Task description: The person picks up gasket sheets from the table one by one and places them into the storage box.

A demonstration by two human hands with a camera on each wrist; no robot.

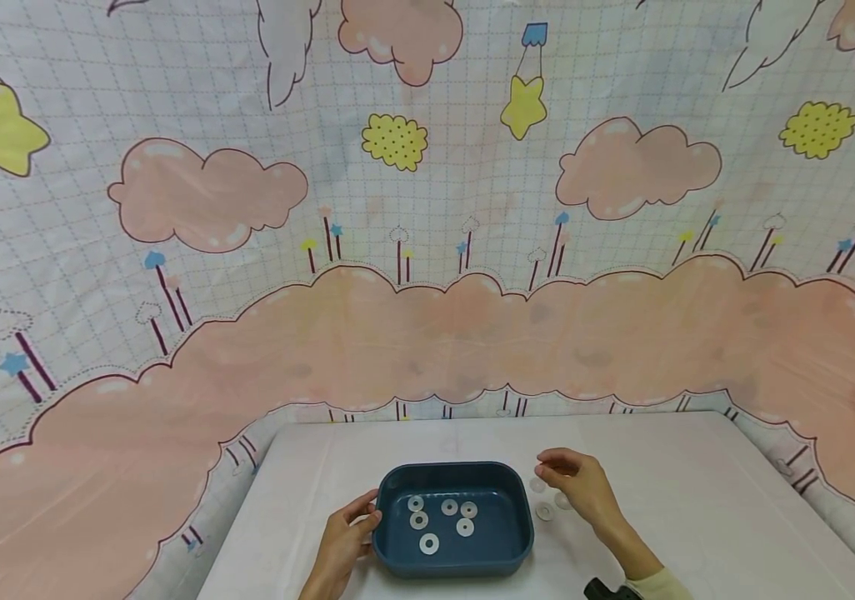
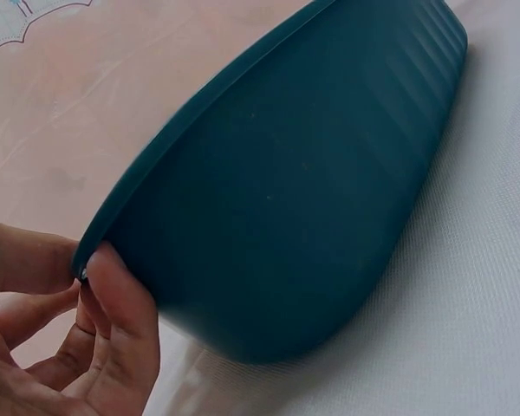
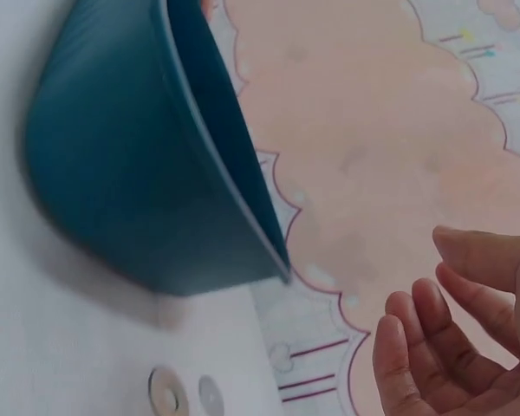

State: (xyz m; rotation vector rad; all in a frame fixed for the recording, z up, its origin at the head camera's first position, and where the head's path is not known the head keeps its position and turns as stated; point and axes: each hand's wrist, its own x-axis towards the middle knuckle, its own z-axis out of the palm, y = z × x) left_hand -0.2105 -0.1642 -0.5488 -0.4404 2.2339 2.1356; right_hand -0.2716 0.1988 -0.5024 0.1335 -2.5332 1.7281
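A dark blue rectangular plastic basin (image 1: 454,561) with rounded corners stands on the white table. Several pale flat washers (image 1: 429,544) lie spread over its floor. My left hand (image 1: 342,535) pinches the basin's left rim between thumb and fingers, as the left wrist view (image 2: 95,321) also shows. To the right of the basin, my right hand (image 1: 581,487) is raised over the table, its fingers loosely bent and nothing visible between them (image 3: 459,321). Below it are a few loose washers (image 1: 544,511), partly hidden by the hand; the right wrist view shows two washers (image 3: 166,392).
The white-covered table (image 1: 322,467) extends to both sides of the basin. Behind it hangs a patterned cloth (image 1: 502,333) with clouds and stars. A black object (image 1: 607,590) sits by the right sleeve (image 1: 660,585) at the bottom edge.
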